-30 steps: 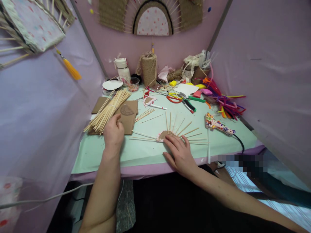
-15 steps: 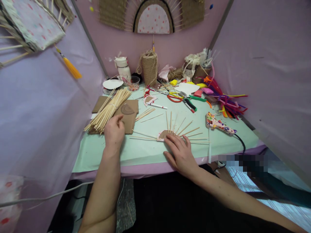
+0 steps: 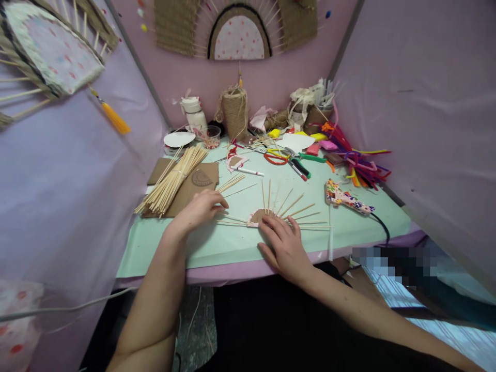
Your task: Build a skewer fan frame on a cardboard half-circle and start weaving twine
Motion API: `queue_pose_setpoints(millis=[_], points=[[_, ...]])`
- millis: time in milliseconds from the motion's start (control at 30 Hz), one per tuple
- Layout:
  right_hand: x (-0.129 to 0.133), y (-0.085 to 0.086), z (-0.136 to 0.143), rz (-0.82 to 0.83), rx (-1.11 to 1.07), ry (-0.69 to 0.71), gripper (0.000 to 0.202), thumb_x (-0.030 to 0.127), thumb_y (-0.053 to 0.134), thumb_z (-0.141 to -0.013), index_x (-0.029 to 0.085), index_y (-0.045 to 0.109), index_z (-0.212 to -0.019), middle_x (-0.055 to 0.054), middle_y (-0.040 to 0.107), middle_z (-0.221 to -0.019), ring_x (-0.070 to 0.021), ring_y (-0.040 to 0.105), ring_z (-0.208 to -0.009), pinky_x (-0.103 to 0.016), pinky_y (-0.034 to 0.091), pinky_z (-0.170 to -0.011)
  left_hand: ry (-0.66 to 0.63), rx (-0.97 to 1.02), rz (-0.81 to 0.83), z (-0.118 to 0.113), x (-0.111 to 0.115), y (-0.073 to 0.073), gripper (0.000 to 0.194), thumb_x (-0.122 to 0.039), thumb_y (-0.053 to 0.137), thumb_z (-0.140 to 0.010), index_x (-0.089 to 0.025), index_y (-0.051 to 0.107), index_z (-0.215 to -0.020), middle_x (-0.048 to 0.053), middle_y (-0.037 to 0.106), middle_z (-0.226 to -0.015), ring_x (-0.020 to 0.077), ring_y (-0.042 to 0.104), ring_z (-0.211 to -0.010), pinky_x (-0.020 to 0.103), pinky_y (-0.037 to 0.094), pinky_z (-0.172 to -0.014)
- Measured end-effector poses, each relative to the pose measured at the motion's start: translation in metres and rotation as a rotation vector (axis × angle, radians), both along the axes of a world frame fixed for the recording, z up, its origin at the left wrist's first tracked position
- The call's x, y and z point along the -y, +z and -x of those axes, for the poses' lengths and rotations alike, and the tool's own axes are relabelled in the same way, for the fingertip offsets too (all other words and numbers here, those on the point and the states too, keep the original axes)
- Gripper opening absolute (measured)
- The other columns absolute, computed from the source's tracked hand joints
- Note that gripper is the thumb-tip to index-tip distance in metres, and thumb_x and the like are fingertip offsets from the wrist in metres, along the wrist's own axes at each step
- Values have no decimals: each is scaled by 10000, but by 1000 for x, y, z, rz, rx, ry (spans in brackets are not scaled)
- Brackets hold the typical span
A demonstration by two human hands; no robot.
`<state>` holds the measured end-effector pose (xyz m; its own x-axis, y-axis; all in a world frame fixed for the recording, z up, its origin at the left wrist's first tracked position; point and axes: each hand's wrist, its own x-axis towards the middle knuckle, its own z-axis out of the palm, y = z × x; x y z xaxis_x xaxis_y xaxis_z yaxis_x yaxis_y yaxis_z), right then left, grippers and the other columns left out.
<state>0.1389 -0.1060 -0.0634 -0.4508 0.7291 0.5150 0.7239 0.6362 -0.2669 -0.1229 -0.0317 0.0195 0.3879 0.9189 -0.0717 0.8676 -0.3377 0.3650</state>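
A small half-round cardboard piece [image 3: 260, 216] with a pink-and-white edge lies on the green tabletop. Thin wooden sticks [image 3: 290, 207] fan out from it to the top and right, and a pair of sticks [image 3: 232, 219] points left. My right hand [image 3: 282, 240] rests flat on the cardboard, fingers spread, hiding its right part. My left hand [image 3: 203, 207] is over the outer ends of the left sticks, its fingers loosely bent and reaching right. The thumb is partly hidden, and I cannot tell whether the fingertips touch a stick.
A stick bundle [image 3: 174, 178] and a protractor [image 3: 201, 177] lie on cardboard sheets at left. Behind are a twine spool [image 3: 234, 111], a white bottle [image 3: 194, 114], scissors [image 3: 276, 157] and pliers [image 3: 300, 166]. At right lie a patterned glue gun [image 3: 346, 199] and colourful pipe cleaners [image 3: 362, 165].
My left hand has moved right, from beside the stick bundle to the left ends of the fanned sticks, its fingers stretching out. My right hand stays on the cardboard. The view has shifted slightly.
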Motion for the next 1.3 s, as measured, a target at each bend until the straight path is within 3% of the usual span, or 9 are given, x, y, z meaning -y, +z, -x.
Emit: queue_pose_setpoints(millis=[200, 600, 1100, 1300], points=[[1, 0, 0, 6, 10, 0, 356, 330, 475, -968, 143, 588, -1249, -161, 589, -1340, -257, 495, -1270, -495, 195, -1135, -66, -4, 97, -7, -3, -3, 173, -296, 575, -838, -239, 715, -923, 46, 713, -968, 258, 530, -1059, 434, 324, -996], [1, 0, 0, 22, 25, -4, 369, 311, 511, -944, 175, 581, -1280, -151, 589, -1338, -268, 492, -1272, -509, 198, -1137, -102, 103, 50, -2, -5, -16, 145, -290, 594, -829, -248, 724, -879, 44, 718, -932, 243, 555, -1027, 409, 336, -982], [2, 3, -1, 48, 18, 6, 351, 321, 491, -957, 172, 580, -1262, -145, 584, -1350, -256, 485, -1282, -498, 188, -1144, -199, 172, 50, -2, -8, -20, 184, -243, 562, -859, -238, 746, -863, 39, 735, -884, 198, 614, -933, 348, 398, -918], [1, 3, -2, 25, 35, 0, 348, 317, 496, -952, 176, 584, -1257, -144, 594, -1334, -254, 495, -1268, -497, 198, -1137, -251, 251, 72, 0, -8, -23, 231, -231, 536, -864, -224, 764, -901, 56, 725, -890, 169, 638, -829, 295, 459, -815]])
